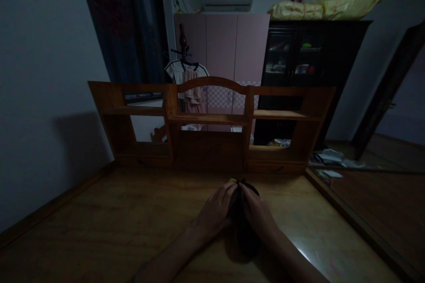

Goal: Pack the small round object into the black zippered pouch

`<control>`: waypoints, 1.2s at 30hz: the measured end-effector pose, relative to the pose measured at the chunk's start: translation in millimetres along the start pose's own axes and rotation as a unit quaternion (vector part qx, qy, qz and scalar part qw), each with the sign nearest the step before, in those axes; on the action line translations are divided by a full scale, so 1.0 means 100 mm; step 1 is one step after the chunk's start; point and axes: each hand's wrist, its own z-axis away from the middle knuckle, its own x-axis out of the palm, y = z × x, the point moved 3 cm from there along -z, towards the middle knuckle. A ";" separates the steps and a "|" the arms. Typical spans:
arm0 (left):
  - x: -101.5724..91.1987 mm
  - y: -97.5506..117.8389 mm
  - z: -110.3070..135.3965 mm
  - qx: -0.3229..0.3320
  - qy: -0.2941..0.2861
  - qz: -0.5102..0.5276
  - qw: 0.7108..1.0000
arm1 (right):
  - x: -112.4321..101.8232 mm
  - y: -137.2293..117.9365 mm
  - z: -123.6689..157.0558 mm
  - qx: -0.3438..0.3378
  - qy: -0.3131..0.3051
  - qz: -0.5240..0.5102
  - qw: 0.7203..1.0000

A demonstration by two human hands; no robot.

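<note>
A black, shoe-shaped object (248, 238) rests lengthwise on the wooden bed board or tabletop (139, 216), near the middle of the lower view. It is too dark to make out its exact kind. My left hand (217, 205) holds it from the left side, with fingers bent over its upper part. From the right, my right hand (257, 212) grips the same part, fingertips close to those of the left. A small yellow patch shows just beyond the left fingertips. Both palms and the parts under the fingers are hidden.
A wooden shelf unit (212, 119) stands along the far edge. Raised wooden edging (352, 221) runs down the right side, and a wall (49, 75) rises at left. Behind are pink wardrobes (221, 48), a black cabinet (318, 57) and hanging clothes (192, 88). Light is dim.
</note>
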 end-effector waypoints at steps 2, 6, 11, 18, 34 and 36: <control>0.01 0.00 0.00 0.006 0.011 0.002 1.000 | -0.05 -0.03 -0.01 -0.004 0.001 0.013 1.000; 0.00 -0.01 0.01 0.009 0.039 -0.017 0.999 | -0.08 -0.01 0.00 0.053 0.003 0.027 0.998; -0.04 0.01 0.03 0.035 0.072 -0.048 0.996 | -0.08 0.04 0.00 0.115 0.010 0.018 0.993; -0.10 0.00 0.06 0.038 0.127 -0.097 0.986 | -0.06 -0.09 -0.05 0.057 -0.005 -0.089 0.994; -0.06 0.06 0.01 0.048 0.090 -0.095 0.990 | 0.03 -0.06 0.00 0.013 0.018 -0.133 0.991; -0.05 0.08 0.01 0.046 0.088 -0.091 0.991 | 0.02 -0.07 0.00 0.018 0.024 -0.125 0.992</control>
